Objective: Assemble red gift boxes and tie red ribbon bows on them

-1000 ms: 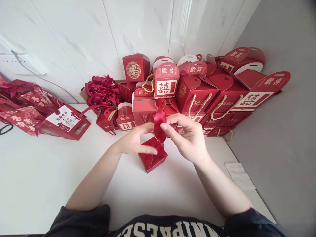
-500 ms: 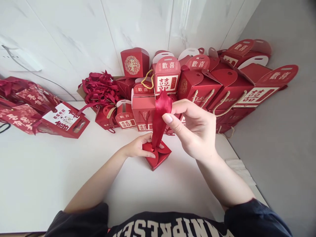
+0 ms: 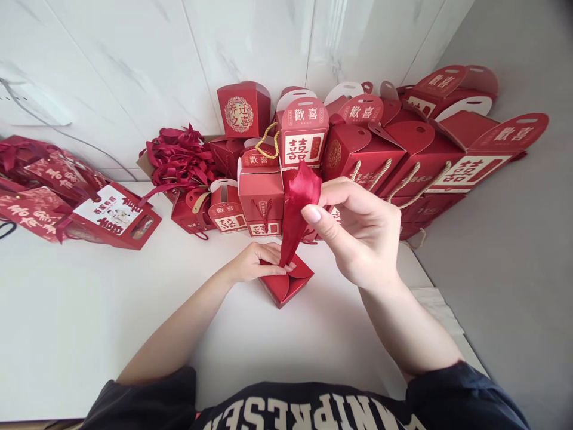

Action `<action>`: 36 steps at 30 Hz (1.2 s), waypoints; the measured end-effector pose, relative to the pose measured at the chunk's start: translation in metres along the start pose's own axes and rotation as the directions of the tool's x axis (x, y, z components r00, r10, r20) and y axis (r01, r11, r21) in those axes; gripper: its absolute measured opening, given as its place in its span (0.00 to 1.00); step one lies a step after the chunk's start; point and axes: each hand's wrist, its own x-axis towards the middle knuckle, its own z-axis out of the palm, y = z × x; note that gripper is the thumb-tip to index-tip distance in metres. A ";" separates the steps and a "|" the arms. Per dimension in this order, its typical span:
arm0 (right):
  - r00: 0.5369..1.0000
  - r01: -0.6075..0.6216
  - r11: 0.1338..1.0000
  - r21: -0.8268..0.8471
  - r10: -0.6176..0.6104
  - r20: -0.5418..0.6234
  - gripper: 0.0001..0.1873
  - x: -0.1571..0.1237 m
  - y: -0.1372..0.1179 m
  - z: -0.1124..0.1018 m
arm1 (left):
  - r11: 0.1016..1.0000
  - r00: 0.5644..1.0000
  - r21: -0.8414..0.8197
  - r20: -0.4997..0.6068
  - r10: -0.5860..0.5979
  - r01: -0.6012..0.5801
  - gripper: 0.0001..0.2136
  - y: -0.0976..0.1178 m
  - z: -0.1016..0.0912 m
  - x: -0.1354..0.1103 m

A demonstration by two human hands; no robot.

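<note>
"Marbled tile wall [image 3: 250,36] along the back edge, grey panel [image 3: 505,251] along the right. How much stands on that white surface [image 3: 111,334]?"

"Lined up at the back edge, at least ten stacked red boxes [image 3: 268,190]; they overlap too much for an exact count. One heap of ribbons [image 3: 181,158] sits at their left end. Toward the back left corner, one white-fronted box [image 3: 110,210] leans among patterned red packages [image 3: 31,209]."

"And nearer the person?"

"One small red box [image 3: 293,285], mid-surface, between the front edge and the stacks, its curved flaps folded over. One red ribbon [image 3: 299,194] rises from its top."

"Two hands on it?"

"Two, yes. Right hand [image 3: 369,236] raised above the box, wrist bent, thumb and forefinger pinching the ribbon's upper end. Left hand [image 3: 253,261] low, palm down over the box's left side, fingertips by the ribbon's foot. Whether it grips or merely presses, I can't tell."
</note>
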 end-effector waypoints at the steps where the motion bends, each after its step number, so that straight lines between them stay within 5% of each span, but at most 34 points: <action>1: 1.000 -0.003 1.000 0.003 0.003 -0.004 0.07 0.000 0.002 0.000 | 1.000 1.000 0.013 -0.002 -0.015 0.015 0.07 0.001 0.000 0.000; 7: 0.992 -0.118 0.991 0.065 0.121 -0.034 0.08 0.004 0.022 -0.004 | 0.996 0.999 0.086 -0.021 -0.027 0.029 0.08 0.004 0.003 0.002; 10: 0.974 -0.213 0.977 0.032 0.209 0.089 0.11 -0.001 0.036 -0.009 | 0.993 0.999 0.115 -0.045 -0.016 0.021 0.07 0.000 0.005 0.001; 13: 0.919 -0.260 0.937 -0.236 0.314 0.237 0.19 -0.020 0.048 -0.017 | 0.990 0.998 0.139 -0.055 -0.001 0.008 0.07 -0.003 0.006 0.001; 17: 0.878 -0.298 0.798 -0.524 0.444 0.177 0.08 -0.056 0.060 -0.029 | 0.997 1.000 0.072 -0.019 -0.003 0.004 0.08 -0.002 0.006 0.004; 23: 0.781 -0.307 0.840 -0.448 0.491 0.385 0.13 -0.079 0.078 -0.021 | 0.993 1.000 0.116 0.023 0.001 -0.004 0.14 -0.002 0.005 0.005; 36: 0.842 -0.365 0.891 -0.272 0.440 0.313 0.16 -0.075 0.086 0.011 | 0.970 0.999 0.242 -0.024 0.036 -0.029 0.13 -0.004 0.005 0.002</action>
